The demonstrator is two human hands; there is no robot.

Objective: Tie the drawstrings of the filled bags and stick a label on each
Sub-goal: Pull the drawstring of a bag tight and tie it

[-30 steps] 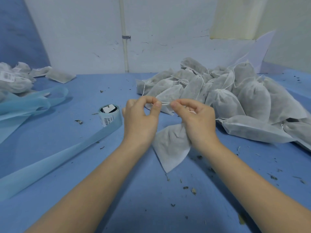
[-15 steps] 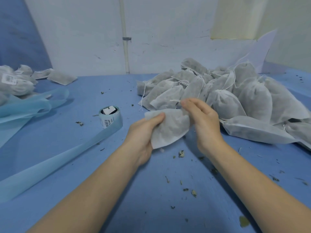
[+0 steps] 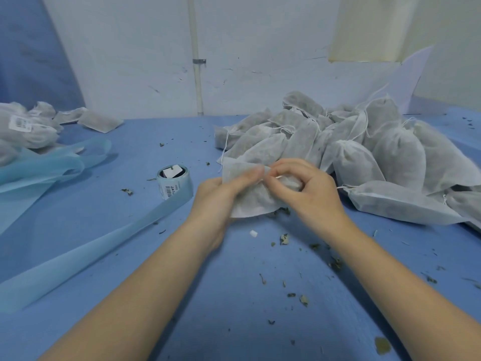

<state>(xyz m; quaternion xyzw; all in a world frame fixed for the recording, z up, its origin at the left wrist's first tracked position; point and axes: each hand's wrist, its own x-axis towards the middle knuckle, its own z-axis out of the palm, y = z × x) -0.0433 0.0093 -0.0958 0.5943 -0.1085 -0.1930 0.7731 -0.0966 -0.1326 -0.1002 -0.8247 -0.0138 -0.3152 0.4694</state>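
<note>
Bag gripped both hands, table edge unseen

Left grip, right grip: curled, fingertips together

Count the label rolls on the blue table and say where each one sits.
1. The label roll stands left of the hands, its pale blue backing strip trailing toward the near-left edge. More could be hidden behind the bag piles.
</note>
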